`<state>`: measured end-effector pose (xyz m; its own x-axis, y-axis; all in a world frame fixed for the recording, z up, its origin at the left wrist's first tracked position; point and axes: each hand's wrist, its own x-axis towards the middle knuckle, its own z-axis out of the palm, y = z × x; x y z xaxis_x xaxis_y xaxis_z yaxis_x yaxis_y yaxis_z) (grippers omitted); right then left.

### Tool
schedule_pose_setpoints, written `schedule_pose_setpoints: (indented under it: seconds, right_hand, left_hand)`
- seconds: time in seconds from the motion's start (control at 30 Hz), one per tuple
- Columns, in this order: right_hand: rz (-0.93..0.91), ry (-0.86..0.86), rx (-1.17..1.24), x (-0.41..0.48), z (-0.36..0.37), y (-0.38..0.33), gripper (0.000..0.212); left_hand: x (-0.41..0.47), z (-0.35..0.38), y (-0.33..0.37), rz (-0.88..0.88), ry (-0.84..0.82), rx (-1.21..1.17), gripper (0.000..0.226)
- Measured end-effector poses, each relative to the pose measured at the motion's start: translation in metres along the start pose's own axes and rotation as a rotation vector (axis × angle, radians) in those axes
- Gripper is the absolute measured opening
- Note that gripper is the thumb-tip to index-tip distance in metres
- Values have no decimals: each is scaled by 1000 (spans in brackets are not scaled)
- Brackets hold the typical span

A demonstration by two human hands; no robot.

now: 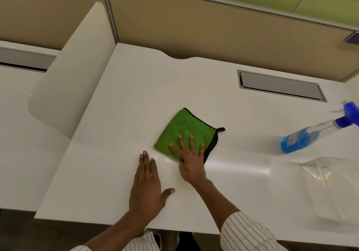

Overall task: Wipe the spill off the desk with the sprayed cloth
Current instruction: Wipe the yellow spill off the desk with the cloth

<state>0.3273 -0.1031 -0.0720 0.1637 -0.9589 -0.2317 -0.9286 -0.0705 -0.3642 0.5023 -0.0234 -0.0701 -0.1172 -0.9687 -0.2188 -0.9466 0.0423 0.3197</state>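
A folded green cloth (182, 132) with a black edge and loop lies flat near the middle of the white desk (120, 118). My right hand (191, 159) presses on the cloth's near corner, fingers spread on top of it and thumb at its near edge. To the left of the cloth, my left hand (147, 184) rests flat on the bare desk with its fingers together, holding nothing. A faint glossy wet streak (233, 167) runs across the desk to the right of my right hand. I cannot make out a distinct spill.
A clear spray bottle (310, 134) with blue liquid and a blue trigger head stands at the right. In front of it sits a clear plastic container (330, 184). A grey cable hatch (279, 85) is set in the desk's back. A white divider panel (71, 71) rises at the left.
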Motion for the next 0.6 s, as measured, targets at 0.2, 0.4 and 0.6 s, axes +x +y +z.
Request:
schedule_pose_setpoints:
  seconds: [0.2,0.4,0.6]
  right_hand:
    - [-213,-4,-76,-40,0,46,79]
    - [181,201,59,-71,-28,95,91]
    - [728,298,109,-85,-22,69,80]
  left_hand:
    - [-10,2,-6,-45,-46,18,122]
    - [-6,-1,-2,-75,-96,74,123]
    - [-8,-1,-2,-74,-75,47,123]
